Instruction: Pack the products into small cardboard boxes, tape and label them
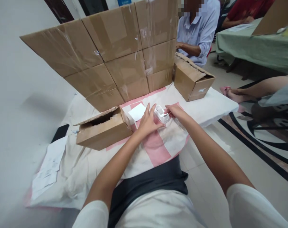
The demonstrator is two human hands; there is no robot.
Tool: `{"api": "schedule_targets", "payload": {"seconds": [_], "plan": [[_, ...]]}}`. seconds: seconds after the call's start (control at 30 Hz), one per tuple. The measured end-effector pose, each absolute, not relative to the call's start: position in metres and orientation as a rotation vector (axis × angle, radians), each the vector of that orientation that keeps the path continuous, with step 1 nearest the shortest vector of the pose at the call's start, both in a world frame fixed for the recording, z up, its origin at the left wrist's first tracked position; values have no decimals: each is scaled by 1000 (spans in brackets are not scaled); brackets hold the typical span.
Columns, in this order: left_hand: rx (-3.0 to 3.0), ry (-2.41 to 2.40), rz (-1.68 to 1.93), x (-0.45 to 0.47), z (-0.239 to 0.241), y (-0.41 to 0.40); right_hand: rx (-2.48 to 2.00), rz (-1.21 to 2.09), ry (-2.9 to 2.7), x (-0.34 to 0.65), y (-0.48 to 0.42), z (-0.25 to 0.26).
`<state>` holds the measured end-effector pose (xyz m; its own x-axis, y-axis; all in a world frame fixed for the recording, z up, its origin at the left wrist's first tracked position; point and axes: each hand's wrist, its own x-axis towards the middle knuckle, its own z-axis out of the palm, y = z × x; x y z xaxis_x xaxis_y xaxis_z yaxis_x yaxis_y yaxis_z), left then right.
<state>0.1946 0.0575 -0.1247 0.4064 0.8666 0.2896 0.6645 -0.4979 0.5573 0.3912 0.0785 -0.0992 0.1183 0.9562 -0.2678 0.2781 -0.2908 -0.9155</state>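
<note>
The small white plastic device with a hollow, rounded far end (164,118) sits on the white-and-pink patterned cloth (156,148), between the person's two hands, toward the middle of the covered surface. Room around it is bounded on the far side by a tall upright brown cardboard panel with taped seams (125,53), on the left by a long brown cardboard box with a torn, gaping top (104,131), and on the far right by a second brown cardboard box with ragged top flaps (193,77). A flat white rectangular card (137,112) lies just left of the device, between the left box and the left hand (149,120). Bare cloth stretches from the device to the near edge by the person's lap and to the right edge, beyond which lies the floor. The device is glossy, with a small dark grey patch on its near part. The left hand is spread wide, thumb apart from the fingers, beside it; the right hand (174,110) has bent fingers at its right side, and whether they grip it I cannot tell.
</note>
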Motion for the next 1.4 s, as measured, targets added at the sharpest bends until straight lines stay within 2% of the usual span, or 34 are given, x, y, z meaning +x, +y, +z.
{"api": "schedule_targets", "payload": {"seconds": [0.2, 0.53, 0.83, 1.1, 1.23, 1.4], "plan": [[2045, 1307, 1012, 231, -160, 80, -1781, 1220, -1295, 388, 86, -97], [2063, 1369, 1032, 231, -157, 73, -1699, 1094, -1396, 385, 74, -84], [2049, 1447, 999, 232, -160, 72, -1687, 1215, -1252, 391, 33, -117], [2065, 1435, 1023, 232, -164, 75, -1682, 1005, -1278, 394, 34, -149], [2008, 1341, 1081, 229, -154, 69, -1536, 889, -1336, 396, 17, -149], [2041, 1169, 1212, 183, -112, 29, -1261, 940, -1530, 359, -6, -127]]}}
